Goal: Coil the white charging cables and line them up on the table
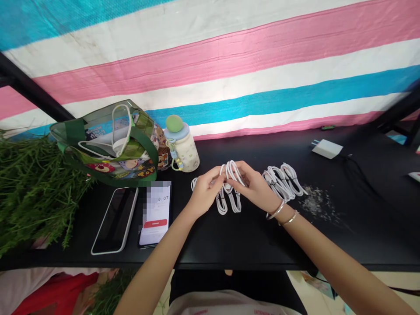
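My left hand [205,191] and my right hand [252,186] meet over a coiled white cable [229,203] on the black table [203,245]. Both hands pinch its upper loops, and its lower loops hang down to the tabletop. Part of the coil is hidden by my fingers. Just right of my right hand lies a second bundle of white cable loops [282,183]. My right wrist wears thin metal bangles [276,210].
Left of my hands are a lit phone [155,214], a dark phone in a white case [114,221], a clear green tote bag [111,144], a cream bottle [181,151] and leafy green plants [33,192]. A white charger [327,148] and scattered specks [316,203] lie right.
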Motion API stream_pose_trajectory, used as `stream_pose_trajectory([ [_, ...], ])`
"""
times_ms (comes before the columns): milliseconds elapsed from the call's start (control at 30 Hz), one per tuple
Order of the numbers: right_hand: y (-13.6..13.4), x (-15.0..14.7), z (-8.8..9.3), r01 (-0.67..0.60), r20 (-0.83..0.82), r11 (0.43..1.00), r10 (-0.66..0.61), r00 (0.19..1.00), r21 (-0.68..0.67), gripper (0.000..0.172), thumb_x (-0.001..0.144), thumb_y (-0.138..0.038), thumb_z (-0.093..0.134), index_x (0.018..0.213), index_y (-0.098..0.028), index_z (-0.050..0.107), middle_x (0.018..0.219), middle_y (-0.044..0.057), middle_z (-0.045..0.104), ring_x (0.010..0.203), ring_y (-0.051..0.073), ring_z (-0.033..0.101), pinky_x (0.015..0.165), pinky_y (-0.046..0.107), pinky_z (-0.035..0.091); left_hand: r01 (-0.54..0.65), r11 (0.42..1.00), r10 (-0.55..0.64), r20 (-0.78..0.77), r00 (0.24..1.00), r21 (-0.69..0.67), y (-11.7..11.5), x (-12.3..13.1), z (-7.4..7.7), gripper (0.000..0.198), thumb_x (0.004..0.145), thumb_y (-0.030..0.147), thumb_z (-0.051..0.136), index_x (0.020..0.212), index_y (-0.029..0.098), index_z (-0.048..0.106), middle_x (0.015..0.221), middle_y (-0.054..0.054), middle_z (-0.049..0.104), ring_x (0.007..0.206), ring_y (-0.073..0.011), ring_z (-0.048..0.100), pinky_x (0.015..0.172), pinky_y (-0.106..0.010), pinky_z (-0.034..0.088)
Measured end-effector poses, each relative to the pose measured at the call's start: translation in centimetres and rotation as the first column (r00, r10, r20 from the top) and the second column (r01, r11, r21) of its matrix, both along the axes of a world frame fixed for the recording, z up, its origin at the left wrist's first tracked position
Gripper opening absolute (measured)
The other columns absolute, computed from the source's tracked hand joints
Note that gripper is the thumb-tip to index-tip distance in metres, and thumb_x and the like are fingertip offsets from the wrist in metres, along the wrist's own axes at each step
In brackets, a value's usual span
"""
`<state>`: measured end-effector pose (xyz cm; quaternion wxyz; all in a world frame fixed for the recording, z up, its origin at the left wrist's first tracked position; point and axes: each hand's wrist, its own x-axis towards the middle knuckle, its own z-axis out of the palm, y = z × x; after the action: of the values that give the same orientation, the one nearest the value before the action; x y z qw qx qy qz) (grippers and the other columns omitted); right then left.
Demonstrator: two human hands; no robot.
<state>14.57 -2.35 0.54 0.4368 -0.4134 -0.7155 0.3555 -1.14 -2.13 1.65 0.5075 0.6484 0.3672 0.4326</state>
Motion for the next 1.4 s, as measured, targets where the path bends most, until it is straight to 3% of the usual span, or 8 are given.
stream_pose_trajectory([
  [267,0.4,0.1,-0.6,-0.059,-0.120,0.996,0.050,0.991,-0.071,0.021,0.082,-0.038,0.057,0.094,-0.022,0.051,0.084,0.002,0.059,0.078,0.017,0.059,0.073,0.032,0.048,-0.048,0.991,0.057,0.068,0.996,-0.127,0.1,0.2,0.1,0.023,0.081,0.027,0.055,0.095,0.016,0.070,0.096,-0.006,0.072,0.091,-0.0212,0.066,0.074,-0.027,0.052],
  [467,0.5,0.2,-0.3,0.010,-0.246,0.994,-0.036,0.969,-0.104,0.035,0.078,-0.054,0.061,0.093,-0.023,0.053,0.084,0.002,0.059,0.082,0.018,0.062,0.077,0.034,0.052,-0.066,0.974,0.090,0.106,0.990,-0.215,0.1,0.1,0.3,0.023,0.080,0.029,0.057,0.093,0.017,0.070,0.090,-0.006,0.072,0.084,-0.0197,0.068,0.067,-0.026,0.054],
  [733,0.7,0.4,0.1,0.052,-0.378,0.980,-0.122,0.918,-0.191,0.043,0.071,-0.059,0.065,0.092,-0.023,0.054,0.085,0.001,0.060,0.083,0.017,0.067,0.079,0.035,0.058,-0.118,0.969,0.151,0.142,0.978,-0.216,0.2,0.1,0.3,0.020,0.071,0.032,0.067,0.085,0.017,0.067,0.079,-0.003,0.068,0.076,-0.0153,0.064,0.062,-0.023,0.052],
  [1167,0.4,0.3,0.7,-0.002,-0.402,0.977,-0.086,0.911,-0.213,0.045,0.070,-0.059,0.067,0.093,-0.023,0.055,0.079,0.000,0.064,0.084,0.019,0.070,0.079,0.035,0.059,-0.145,0.986,0.151,0.072,0.986,-0.082,0.2,0.3,0.4,0.018,0.068,0.031,0.068,0.066,0.017,0.056,0.062,0.003,0.052,0.061,-0.0096,0.052,0.055,-0.019,0.044],
  [1400,0.3,0.4,0.7,0.036,-0.370,0.976,-0.115,0.922,-0.215,0.044,0.072,-0.058,0.065,0.095,-0.023,0.054,0.085,0.002,0.069,0.076,0.017,0.070,0.077,0.036,0.059,-0.115,0.981,0.134,0.113,0.985,-0.158,0.0,0.4,0.2,0.024,0.074,0.036,0.063,0.071,0.019,0.046,0.071,0.001,0.062,0.061,-0.0096,0.056,0.057,-0.021,0.047],
])
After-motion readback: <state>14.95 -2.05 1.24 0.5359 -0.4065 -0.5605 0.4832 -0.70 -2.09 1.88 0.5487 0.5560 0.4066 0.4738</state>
